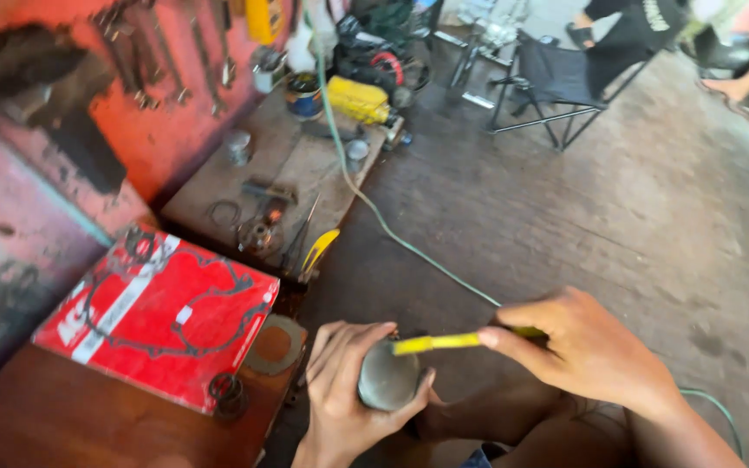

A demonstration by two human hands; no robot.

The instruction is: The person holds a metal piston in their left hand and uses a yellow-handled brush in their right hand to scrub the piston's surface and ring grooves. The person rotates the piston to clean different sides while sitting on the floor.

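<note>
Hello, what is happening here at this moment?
A person sits low in a workshop. The left hand grips a grey metal cylinder, and the right hand holds a yellow tool with its tip at the cylinder's rim. A red gasket pack lies on the wooden bench to the left, and a green hose crosses the floor.
</note>
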